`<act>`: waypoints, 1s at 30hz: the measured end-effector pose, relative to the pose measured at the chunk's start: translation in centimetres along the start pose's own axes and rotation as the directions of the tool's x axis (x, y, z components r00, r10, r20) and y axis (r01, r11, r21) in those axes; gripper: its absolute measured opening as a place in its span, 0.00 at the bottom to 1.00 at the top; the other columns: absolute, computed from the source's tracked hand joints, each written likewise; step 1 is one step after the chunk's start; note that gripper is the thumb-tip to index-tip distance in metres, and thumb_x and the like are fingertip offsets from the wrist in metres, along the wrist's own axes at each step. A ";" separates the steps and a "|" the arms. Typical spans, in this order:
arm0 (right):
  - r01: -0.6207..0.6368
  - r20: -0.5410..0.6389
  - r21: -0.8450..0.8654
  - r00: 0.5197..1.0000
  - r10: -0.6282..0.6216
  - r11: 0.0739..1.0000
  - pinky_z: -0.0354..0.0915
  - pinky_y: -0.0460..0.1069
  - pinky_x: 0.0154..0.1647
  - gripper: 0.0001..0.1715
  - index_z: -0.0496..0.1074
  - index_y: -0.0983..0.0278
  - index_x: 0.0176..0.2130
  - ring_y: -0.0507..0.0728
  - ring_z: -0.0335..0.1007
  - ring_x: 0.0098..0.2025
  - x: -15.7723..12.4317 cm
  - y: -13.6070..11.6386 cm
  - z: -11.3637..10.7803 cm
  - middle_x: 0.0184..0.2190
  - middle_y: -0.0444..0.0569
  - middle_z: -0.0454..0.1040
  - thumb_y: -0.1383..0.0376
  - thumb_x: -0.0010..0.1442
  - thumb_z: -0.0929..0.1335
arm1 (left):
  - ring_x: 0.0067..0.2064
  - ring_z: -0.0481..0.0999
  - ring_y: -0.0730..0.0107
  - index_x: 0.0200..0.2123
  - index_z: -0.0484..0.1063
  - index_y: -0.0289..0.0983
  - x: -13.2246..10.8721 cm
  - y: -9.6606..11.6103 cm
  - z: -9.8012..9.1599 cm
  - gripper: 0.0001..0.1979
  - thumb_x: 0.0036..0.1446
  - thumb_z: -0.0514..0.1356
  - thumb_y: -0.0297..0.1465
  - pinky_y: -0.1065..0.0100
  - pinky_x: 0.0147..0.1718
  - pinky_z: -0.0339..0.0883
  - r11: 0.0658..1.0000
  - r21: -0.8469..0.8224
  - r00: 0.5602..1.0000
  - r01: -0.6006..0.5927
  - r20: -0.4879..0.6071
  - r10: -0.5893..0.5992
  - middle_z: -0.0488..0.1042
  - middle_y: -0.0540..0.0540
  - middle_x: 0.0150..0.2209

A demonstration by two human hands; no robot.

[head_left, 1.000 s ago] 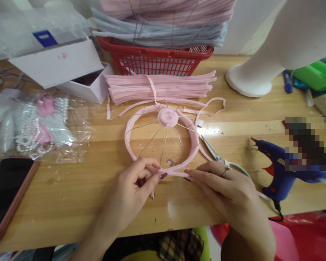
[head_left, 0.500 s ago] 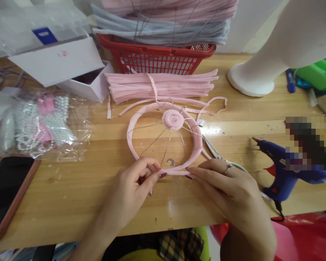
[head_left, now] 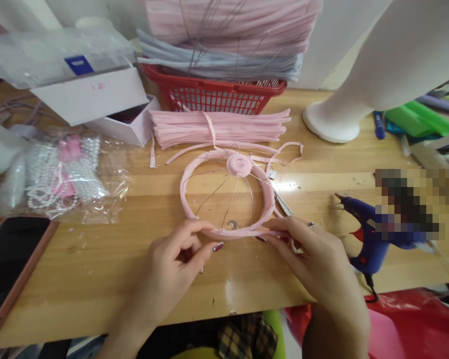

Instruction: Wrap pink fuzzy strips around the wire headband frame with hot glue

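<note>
A round wire frame (head_left: 229, 204), its rim wrapped in pink pipe cleaner, lies on the wooden table. Thin wires run from the rim to a coiled pink hub (head_left: 239, 164). My left hand (head_left: 181, 249) is at the near left of the rim, its index fingertip against the pink wrapping and its thumb apart from it. In my right hand (head_left: 307, 249), the thumb and fingers pinch a pink pipe cleaner (head_left: 264, 233) that runs along the near edge of the rim. Scissors (head_left: 284, 205) lie partly hidden behind the right hand.
Behind the frame lie a bundle of pink pipe cleaners (head_left: 220, 127), a measuring tape (head_left: 211, 129) and a red basket (head_left: 220, 94). A blue glue gun (head_left: 374, 249) and a white stand (head_left: 333, 122) are to the right. Bagged pearl strings (head_left: 65, 174) and a phone (head_left: 15, 264) are left.
My left thumb has come away from the rim, opening the pinch. My right hand has shifted along the pipe cleaner, away from the left hand. The whole view has shifted slightly.
</note>
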State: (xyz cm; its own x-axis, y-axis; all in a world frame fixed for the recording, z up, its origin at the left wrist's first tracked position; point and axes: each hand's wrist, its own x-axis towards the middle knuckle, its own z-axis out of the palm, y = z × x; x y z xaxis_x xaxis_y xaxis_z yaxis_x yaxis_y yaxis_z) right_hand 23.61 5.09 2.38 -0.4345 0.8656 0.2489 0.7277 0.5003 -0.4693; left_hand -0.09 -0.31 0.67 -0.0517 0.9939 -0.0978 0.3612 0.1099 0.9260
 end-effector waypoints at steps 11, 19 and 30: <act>-0.067 0.069 0.059 0.996 0.063 0.996 0.73 0.51 0.42 0.13 0.79 0.64 0.47 0.59 0.81 0.39 0.3 -1.0 1.6 0.39 0.51 0.84 0.68 0.68 0.66 | 0.27 0.80 0.68 0.34 0.81 0.44 -2.9 -1.3 -0.7 0.08 0.60 0.61 0.36 0.71 0.25 0.73 0.996 -0.011 0.987 0.093 -0.133 -0.094 0.81 0.51 0.27; 0.000 0.169 0.142 0.985 -0.024 0.990 0.75 0.51 0.40 0.16 0.77 0.63 0.51 0.60 0.82 0.40 -1.0 -4.6 3.1 0.42 0.53 0.84 0.67 0.70 0.63 | 0.24 0.78 0.69 0.33 0.79 0.43 -3.8 -1.8 -0.5 0.06 0.60 0.61 0.33 0.72 0.23 0.72 0.999 -0.033 0.986 0.038 -0.164 -0.043 0.80 0.51 0.26; 0.079 -0.004 0.157 0.997 -0.080 0.984 0.72 0.45 0.31 0.09 0.75 0.61 0.44 0.55 0.80 0.32 -1.4 -4.3 3.5 0.34 0.47 0.83 0.68 0.69 0.65 | 0.22 0.74 0.73 0.39 0.72 0.38 -1.9 -1.5 -2.5 0.07 0.59 0.62 0.34 0.76 0.14 0.61 0.935 -0.338 0.959 0.111 -0.212 -0.190 0.81 0.47 0.32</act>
State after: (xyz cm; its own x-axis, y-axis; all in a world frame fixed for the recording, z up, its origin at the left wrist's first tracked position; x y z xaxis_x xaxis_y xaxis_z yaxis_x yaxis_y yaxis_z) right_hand 19.21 1.62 1.07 -0.4890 0.8230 0.2889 0.5985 0.5575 -0.5752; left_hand -2.85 -2.43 0.40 -0.3159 0.9290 -0.1927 0.0176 0.2088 0.9778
